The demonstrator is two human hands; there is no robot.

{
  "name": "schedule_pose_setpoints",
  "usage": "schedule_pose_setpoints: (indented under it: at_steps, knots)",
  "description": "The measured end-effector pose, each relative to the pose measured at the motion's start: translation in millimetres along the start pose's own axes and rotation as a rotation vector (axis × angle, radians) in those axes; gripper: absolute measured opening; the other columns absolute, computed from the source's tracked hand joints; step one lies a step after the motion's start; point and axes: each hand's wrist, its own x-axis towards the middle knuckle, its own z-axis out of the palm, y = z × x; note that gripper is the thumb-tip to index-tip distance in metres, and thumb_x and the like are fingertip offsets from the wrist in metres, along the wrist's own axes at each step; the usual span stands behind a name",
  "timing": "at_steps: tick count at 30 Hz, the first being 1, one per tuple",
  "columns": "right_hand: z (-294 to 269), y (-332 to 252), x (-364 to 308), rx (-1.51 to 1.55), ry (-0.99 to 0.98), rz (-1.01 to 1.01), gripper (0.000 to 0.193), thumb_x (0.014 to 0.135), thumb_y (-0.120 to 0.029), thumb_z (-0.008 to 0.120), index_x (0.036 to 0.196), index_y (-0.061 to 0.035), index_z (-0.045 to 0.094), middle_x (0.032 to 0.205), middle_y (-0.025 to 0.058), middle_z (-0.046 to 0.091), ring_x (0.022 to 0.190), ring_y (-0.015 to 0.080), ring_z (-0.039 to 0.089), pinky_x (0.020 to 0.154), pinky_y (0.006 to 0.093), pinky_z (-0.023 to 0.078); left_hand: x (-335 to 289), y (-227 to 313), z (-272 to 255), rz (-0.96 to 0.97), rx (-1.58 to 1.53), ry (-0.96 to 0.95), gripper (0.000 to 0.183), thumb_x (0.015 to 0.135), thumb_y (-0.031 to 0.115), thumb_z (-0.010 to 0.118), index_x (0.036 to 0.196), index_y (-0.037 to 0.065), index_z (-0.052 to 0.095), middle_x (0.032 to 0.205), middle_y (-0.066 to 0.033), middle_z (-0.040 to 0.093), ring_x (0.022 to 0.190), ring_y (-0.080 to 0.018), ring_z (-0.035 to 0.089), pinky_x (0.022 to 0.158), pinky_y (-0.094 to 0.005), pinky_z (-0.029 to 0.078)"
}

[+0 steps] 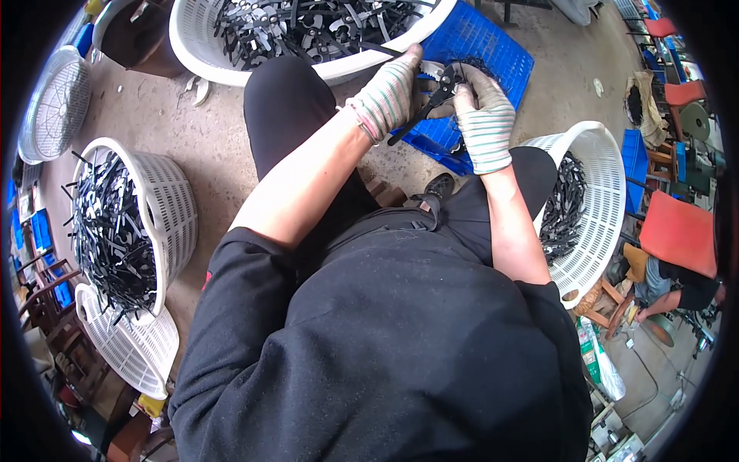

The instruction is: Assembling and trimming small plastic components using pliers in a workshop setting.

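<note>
Between my gloved hands is a black plier-like tool (444, 91) with a silvery metal part near its head; a long black arm of it slants down to the left. My left hand (387, 96), in a white striped knit glove, is closed on its left side, thumb uppermost. On the right, my right hand (488, 127), in a matching glove with darkened fingertips, has its fingers curled around the head. My fingers hide part of the tool. Just beneath both hands lies a blue plastic crate (508, 65) with dark scraps on it.
A large white basket (181, 38) of black and grey metal parts stands ahead. Similar filled baskets flank me, a left basket (173, 192) and a right basket (604, 208). At far right, beyond a red chair (677, 231), another person's hand (643, 314) is near a round wheel.
</note>
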Motion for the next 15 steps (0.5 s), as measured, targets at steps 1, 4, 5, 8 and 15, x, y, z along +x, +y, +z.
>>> schedule_pose_setpoints:
  at_steps: [1, 4, 5, 8, 15]
  knots:
    - [-0.7, -2.0, -0.1, -0.091, -0.003, -0.076, 0.024, 0.078, -0.007, 0.058, 0.1, -0.0065, 0.067, 0.088, 0.0125, 0.066, 0.075, 0.0273, 0.065, 0.069, 0.0342, 0.052, -0.7, -0.9, 1.6, -0.014, -0.001, 0.099, 0.043, 0.097, 0.043, 0.044, 0.123, 0.009, 0.049, 0.112, -0.0121, 0.057, 0.1, -0.0218, 0.055, 0.091, -0.0347, 0.047]
    - [-1.6, -8.8, 2.1, -0.373, -0.064, -0.19, 0.025, 0.077, -0.013, 0.057, 0.1, -0.0103, 0.067, 0.088, 0.0113, 0.065, 0.074, 0.0298, 0.064, 0.068, 0.0387, 0.052, -9.2, -3.6, 5.2, -0.064, -0.305, 0.161, 0.045, 0.096, 0.044, 0.045, 0.125, 0.009, 0.047, 0.115, -0.0097, 0.056, 0.105, -0.0206, 0.052, 0.098, -0.0364, 0.042]
    - [-1.5, -10.8, 3.3, -0.464, -0.101, -0.201, 0.025, 0.078, -0.015, 0.056, 0.1, -0.0106, 0.067, 0.087, 0.011, 0.065, 0.073, 0.0302, 0.063, 0.067, 0.0401, 0.052, -12.8, -4.2, 5.5, -0.098, -0.607, 0.119, 0.044, 0.096, 0.044, 0.045, 0.125, 0.01, 0.046, 0.118, -0.0087, 0.055, 0.107, -0.0203, 0.05, 0.1, -0.0377, 0.04]
    - [-1.7, -14.0, 6.1, -0.516, -0.213, -0.112, 0.027, 0.079, -0.016, 0.055, 0.102, -0.0089, 0.068, 0.095, 0.0113, 0.067, 0.084, 0.0279, 0.065, 0.076, 0.0359, 0.051, -19.4, -5.1, 4.6, -0.196, -1.508, -0.028, 0.042, 0.097, 0.042, 0.044, 0.127, 0.012, 0.044, 0.125, -0.0055, 0.052, 0.113, -0.0193, 0.047, 0.108, -0.0417, 0.033]
    - [1.0, -13.5, 3.2, -0.504, -0.315, -0.005, 0.031, 0.079, -0.018, 0.054, 0.105, -0.0094, 0.068, 0.093, 0.0107, 0.067, 0.081, 0.0274, 0.065, 0.076, 0.0343, 0.051, -9.7, -5.9, 8.2, -0.199, -0.434, 0.178, 0.034, 0.095, 0.035, 0.051, 0.118, 0.01, 0.051, 0.112, -0.0044, 0.059, 0.11, -0.0167, 0.049, 0.107, -0.0423, 0.034]
